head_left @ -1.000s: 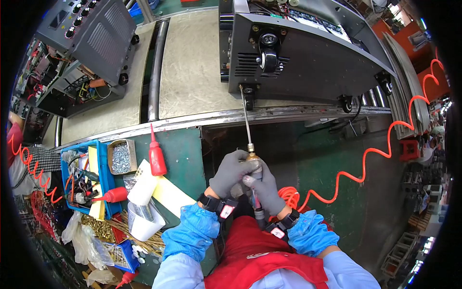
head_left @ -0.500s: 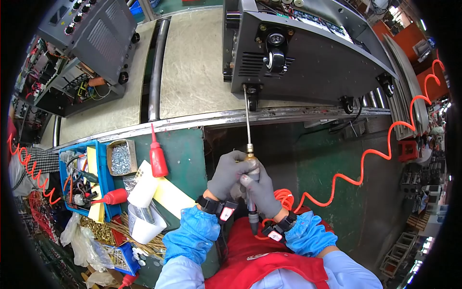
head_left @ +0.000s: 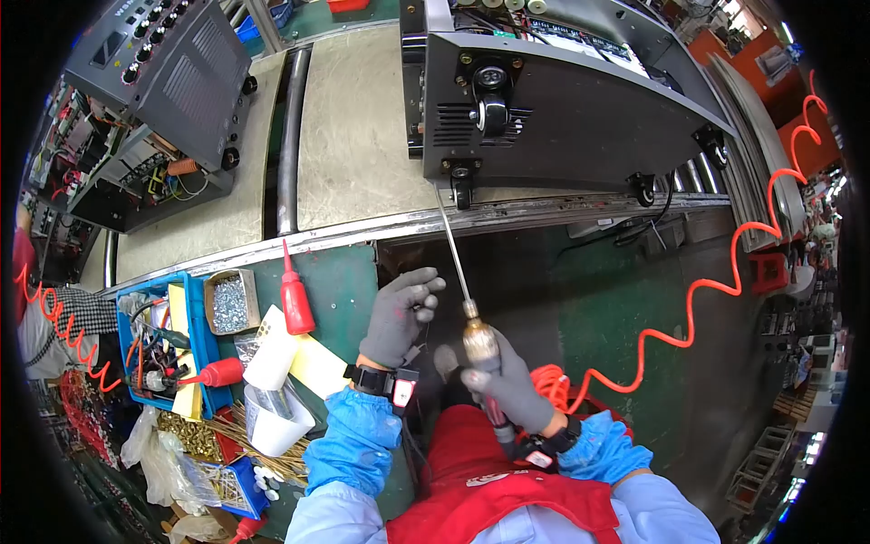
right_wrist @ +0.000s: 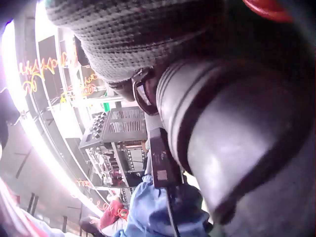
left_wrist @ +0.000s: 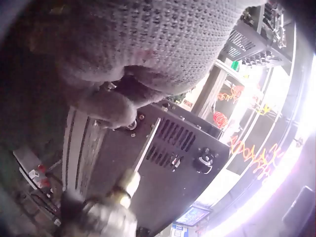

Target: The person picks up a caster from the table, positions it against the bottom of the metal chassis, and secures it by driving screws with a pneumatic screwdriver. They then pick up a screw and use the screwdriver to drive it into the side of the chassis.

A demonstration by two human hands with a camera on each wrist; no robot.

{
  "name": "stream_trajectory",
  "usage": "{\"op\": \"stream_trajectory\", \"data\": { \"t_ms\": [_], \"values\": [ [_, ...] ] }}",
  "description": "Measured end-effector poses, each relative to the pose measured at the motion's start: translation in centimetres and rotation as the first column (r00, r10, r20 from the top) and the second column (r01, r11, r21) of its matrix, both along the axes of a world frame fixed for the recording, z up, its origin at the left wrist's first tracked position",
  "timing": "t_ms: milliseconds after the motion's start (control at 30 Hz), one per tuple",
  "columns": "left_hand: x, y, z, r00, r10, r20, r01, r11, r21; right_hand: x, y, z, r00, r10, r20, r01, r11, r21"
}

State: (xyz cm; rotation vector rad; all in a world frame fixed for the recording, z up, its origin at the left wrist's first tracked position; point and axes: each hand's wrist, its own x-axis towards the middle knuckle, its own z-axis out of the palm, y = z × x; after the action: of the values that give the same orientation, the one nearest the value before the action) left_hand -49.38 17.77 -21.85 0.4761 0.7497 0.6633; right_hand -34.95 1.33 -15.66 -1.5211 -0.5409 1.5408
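In the head view, my gloved left hand is raised off the power screwdriver, its fingers bent. A tiny shiny spot shows among those fingers in the left wrist view; whether they hold anything is unclear. My gloved right hand grips the screwdriver's body. The long bit slants up and left, its tip near the lower corner of the dark metal cabinet, left of a black caster. In the right wrist view, the tool's rear fills the right side.
At left, the green bench carries a blue bin, a box of small screws, red bottles and white cups. Another grey machine stands on the roller line. A coiled orange hose hangs at right.
My left hand has let go of the screwdriver and moved left and up. The bit's tip has come away from the caster mount, and the tool now tilts left in my right hand.
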Motion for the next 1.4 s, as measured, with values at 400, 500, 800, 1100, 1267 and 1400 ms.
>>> {"op": "stream_trajectory", "data": {
  "t_ms": [400,500,800,1100,1267,1400],
  "values": [
    [0.1,0.8,-0.6,0.987,-0.047,0.153,0.062,0.993,-0.099,4.0,-10.5,2.5,0.978,0.199,0.056,-0.195,0.978,-0.071],
    [0.6,0.7,-0.7,0.969,0.025,0.246,0.03,0.976,-0.217,3.8,-12.2,1.2,0.981,0.186,0.055,-0.185,0.983,-0.012],
    [0.7,0.1,-0.8,0.923,0.038,0.382,0.067,0.964,-0.258,3.5,-13.1,2.3,0.967,0.232,0.102,-0.232,0.973,-0.019],
    [1.3,-0.5,0.3,0.941,0.117,0.316,0.001,0.938,-0.347,3.7,-13.7,1.8,0.935,0.31,0.171,-0.305,0.951,-0.055],
    [1.3,-0.5,0.3,0.914,0.081,0.397,0.048,0.951,-0.305,3.8,-13.3,2.5,0.926,0.317,0.203,-0.31,0.949,-0.065],
    [1.1,-0.5,0.7,0.929,0.069,0.364,0.03,0.965,-0.259,3.9,-13.2,2.6,0.918,0.331,0.221,-0.321,0.944,-0.078]
  ]
}}
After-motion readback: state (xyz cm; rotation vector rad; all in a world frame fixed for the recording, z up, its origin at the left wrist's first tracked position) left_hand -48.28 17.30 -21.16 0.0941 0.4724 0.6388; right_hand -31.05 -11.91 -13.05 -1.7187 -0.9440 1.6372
